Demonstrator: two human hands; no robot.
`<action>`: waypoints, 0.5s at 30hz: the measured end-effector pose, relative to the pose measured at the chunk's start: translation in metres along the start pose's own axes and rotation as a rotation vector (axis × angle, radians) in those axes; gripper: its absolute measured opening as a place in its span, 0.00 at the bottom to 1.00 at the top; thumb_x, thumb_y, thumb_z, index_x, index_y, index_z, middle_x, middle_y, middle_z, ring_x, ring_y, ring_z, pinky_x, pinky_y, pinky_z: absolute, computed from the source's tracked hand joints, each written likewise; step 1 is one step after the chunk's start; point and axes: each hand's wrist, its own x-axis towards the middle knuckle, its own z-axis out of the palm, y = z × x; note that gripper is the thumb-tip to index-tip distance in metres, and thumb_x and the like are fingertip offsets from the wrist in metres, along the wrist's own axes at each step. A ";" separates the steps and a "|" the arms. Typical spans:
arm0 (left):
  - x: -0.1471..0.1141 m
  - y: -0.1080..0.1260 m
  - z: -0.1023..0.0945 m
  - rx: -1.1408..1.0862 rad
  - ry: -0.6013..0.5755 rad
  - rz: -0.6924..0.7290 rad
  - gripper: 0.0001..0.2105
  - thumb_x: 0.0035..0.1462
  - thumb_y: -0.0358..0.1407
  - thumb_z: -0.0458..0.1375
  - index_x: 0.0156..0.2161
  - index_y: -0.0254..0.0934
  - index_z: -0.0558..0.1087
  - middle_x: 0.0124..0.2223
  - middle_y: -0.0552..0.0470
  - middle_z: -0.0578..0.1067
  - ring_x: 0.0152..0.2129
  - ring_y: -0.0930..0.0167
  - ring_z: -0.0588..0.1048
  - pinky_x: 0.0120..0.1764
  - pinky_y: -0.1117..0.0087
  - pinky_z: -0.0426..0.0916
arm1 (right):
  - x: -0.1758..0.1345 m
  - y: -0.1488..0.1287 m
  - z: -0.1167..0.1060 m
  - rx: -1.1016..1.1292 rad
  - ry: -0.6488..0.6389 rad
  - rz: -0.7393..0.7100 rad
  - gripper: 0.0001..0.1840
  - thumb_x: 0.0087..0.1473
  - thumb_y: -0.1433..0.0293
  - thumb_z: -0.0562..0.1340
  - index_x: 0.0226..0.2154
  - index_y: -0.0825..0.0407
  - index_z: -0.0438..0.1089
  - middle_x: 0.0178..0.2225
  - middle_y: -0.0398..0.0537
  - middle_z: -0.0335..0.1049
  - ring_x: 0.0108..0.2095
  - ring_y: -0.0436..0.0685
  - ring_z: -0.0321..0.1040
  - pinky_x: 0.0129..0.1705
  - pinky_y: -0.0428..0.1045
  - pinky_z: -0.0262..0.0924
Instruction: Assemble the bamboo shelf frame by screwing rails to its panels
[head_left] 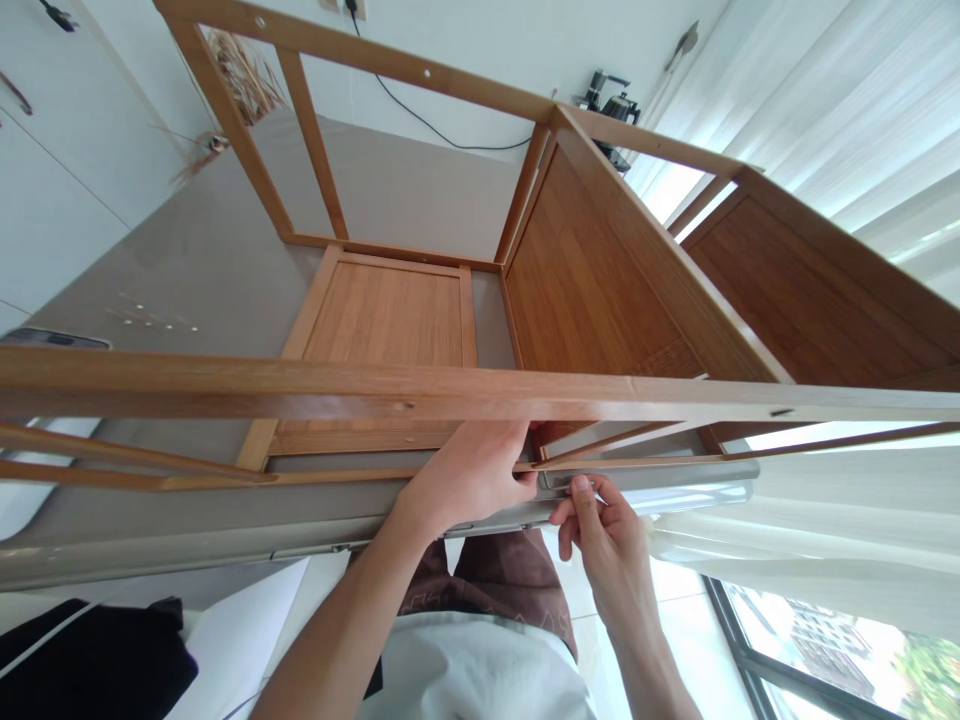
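Observation:
A partly joined wooden shelf frame [405, 392] lies across the table, with panels and slim rails. My left hand [480, 465] reaches under the long front rail, its fingers closed around the lower rail [360, 475] by the upright divider panel [600, 270]; some fingertips are hidden. Just to the right, my right hand [604, 520] pinches a thin metal piece [559, 487] at the lower rail. It looks like a hex key, though its shape is hard to make out. Another wooden panel [825, 290] forms the right end.
A grey-covered table [202, 290] bears the frame. Small hardware pieces [154, 322] and a phone [56, 338] lie on its left. Black cloth [90, 655] is at lower left. Coffee pots [619, 105] stand behind; a white curtain [847, 110] hangs right.

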 end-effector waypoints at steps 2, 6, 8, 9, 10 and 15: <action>0.000 -0.001 0.001 -0.003 0.000 0.002 0.13 0.53 0.34 0.57 0.45 0.41 0.64 0.29 0.57 0.69 0.25 0.68 0.71 0.33 0.67 0.63 | -0.001 0.001 0.000 0.000 0.003 -0.012 0.25 0.59 0.46 0.59 0.31 0.51 0.63 0.23 0.44 0.73 0.14 0.46 0.61 0.17 0.43 0.51; 0.001 -0.002 0.002 -0.016 0.002 0.009 0.14 0.53 0.33 0.58 0.45 0.42 0.63 0.29 0.58 0.68 0.23 0.69 0.70 0.31 0.68 0.62 | -0.002 0.002 0.001 0.024 0.006 -0.011 0.24 0.58 0.46 0.60 0.31 0.51 0.64 0.24 0.45 0.74 0.14 0.47 0.61 0.17 0.43 0.52; 0.001 -0.002 0.002 -0.021 0.008 0.013 0.14 0.52 0.34 0.58 0.45 0.42 0.63 0.29 0.58 0.68 0.23 0.69 0.69 0.31 0.68 0.61 | -0.002 0.001 0.002 0.034 0.006 -0.009 0.24 0.58 0.46 0.60 0.32 0.51 0.64 0.24 0.45 0.74 0.14 0.47 0.62 0.17 0.43 0.53; 0.001 -0.003 0.003 -0.022 0.010 0.015 0.15 0.52 0.34 0.59 0.45 0.42 0.63 0.29 0.58 0.68 0.24 0.69 0.69 0.31 0.68 0.61 | -0.002 0.000 0.002 0.037 0.006 -0.011 0.24 0.58 0.46 0.60 0.32 0.51 0.64 0.23 0.45 0.74 0.15 0.47 0.62 0.18 0.43 0.53; 0.001 -0.003 0.003 -0.023 0.011 0.016 0.15 0.52 0.34 0.59 0.45 0.42 0.63 0.29 0.58 0.68 0.24 0.69 0.70 0.31 0.68 0.61 | -0.002 0.000 0.002 0.037 0.005 -0.014 0.24 0.58 0.46 0.60 0.31 0.51 0.64 0.23 0.44 0.74 0.15 0.47 0.62 0.18 0.43 0.54; 0.001 -0.003 0.003 -0.018 0.006 0.024 0.15 0.53 0.33 0.58 0.46 0.41 0.63 0.30 0.57 0.70 0.25 0.69 0.71 0.32 0.68 0.62 | -0.001 0.001 0.001 0.034 -0.003 -0.027 0.23 0.59 0.48 0.60 0.30 0.51 0.64 0.24 0.44 0.74 0.15 0.46 0.62 0.20 0.43 0.56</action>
